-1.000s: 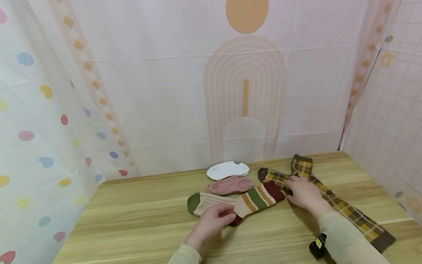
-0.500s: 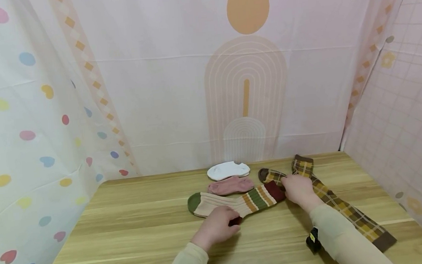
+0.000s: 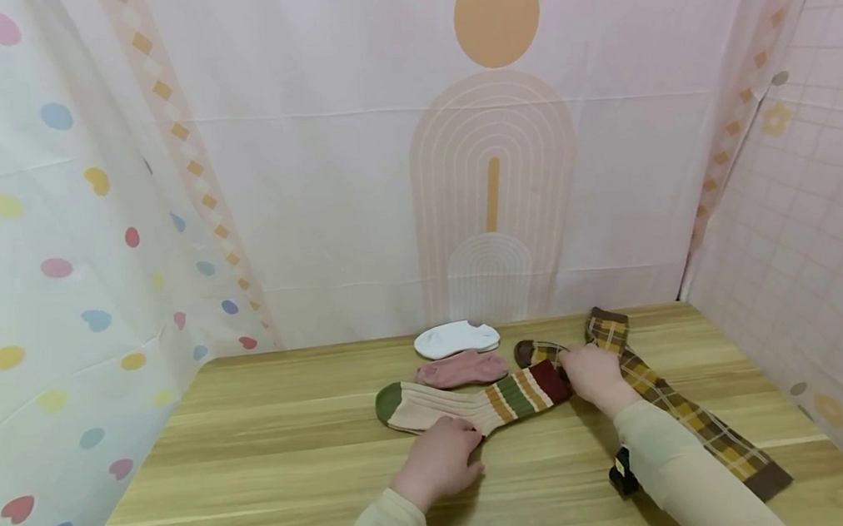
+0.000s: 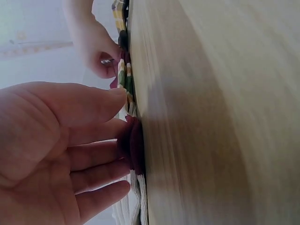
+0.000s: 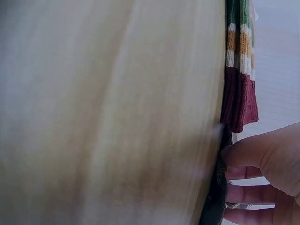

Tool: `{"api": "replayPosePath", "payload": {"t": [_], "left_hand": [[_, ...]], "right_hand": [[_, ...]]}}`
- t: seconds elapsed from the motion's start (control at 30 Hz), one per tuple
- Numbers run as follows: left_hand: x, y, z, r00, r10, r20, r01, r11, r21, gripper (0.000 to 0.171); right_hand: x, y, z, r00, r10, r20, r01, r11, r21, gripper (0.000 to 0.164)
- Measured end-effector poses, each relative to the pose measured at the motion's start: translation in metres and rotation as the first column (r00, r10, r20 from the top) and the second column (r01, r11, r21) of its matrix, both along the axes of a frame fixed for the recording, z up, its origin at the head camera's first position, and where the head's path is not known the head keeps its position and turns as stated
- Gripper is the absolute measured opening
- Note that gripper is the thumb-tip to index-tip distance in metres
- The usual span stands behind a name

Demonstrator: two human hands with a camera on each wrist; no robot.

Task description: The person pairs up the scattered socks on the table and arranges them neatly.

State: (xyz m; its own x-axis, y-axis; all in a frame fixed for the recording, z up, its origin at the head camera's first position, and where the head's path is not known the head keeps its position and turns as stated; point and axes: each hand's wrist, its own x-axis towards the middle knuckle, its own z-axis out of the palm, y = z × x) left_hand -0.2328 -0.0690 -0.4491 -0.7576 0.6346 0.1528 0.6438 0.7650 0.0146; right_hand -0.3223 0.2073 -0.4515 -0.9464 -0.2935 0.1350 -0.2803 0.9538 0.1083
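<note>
In the head view, a cream sock pair [image 3: 437, 405] with a green toe, striped leg and maroon cuff lies flat mid-table. My left hand [image 3: 442, 459] touches its maroon heel [image 4: 133, 143]; the left wrist view has these fingers fairly straight, the thumb above the sock. Beyond the striped cuff [image 3: 550, 383], my right hand [image 3: 595, 377] pinches a brown and yellow plaid sock [image 3: 646, 377]. In the right wrist view, its thumb and fingers meet the dark fabric [image 5: 216, 187], just past the maroon cuff [image 5: 241, 101]. The hand hides part of the plaid sock.
Behind the striped pair lie pink socks [image 3: 461, 369] and, farther back, white ankle socks [image 3: 456, 339]. Another plaid leg with a brown cuff [image 3: 767, 481] stretches toward the right front of the wooden table [image 3: 257, 444]. Patterned cloths [image 3: 335, 220] hang round the back and sides.
My left hand has moved slightly right and nearer, covering the heel of the striped pair. My right hand has shifted a little left, and the plaid toe has slid slightly left.
</note>
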Motion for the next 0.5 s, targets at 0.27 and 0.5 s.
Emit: {"api": "replayPosePath", "payload": {"t": [0.27,0.5], "left_hand": [[0.002,-0.001,0.002,0.999,0.0,0.043,0.0,1.0,0.009,0.034],[0.003,-0.002,0.005,0.998,0.013,0.067,-0.014,1.0,0.005,0.036]], "right_hand": [[-0.004,0.006,0.004,0.998,-0.023,0.063,0.028,0.996,-0.084,0.007],[-0.001,0.017,0.014,0.991,-0.032,0.128,0.066,0.96,-0.272,0.004]]}}
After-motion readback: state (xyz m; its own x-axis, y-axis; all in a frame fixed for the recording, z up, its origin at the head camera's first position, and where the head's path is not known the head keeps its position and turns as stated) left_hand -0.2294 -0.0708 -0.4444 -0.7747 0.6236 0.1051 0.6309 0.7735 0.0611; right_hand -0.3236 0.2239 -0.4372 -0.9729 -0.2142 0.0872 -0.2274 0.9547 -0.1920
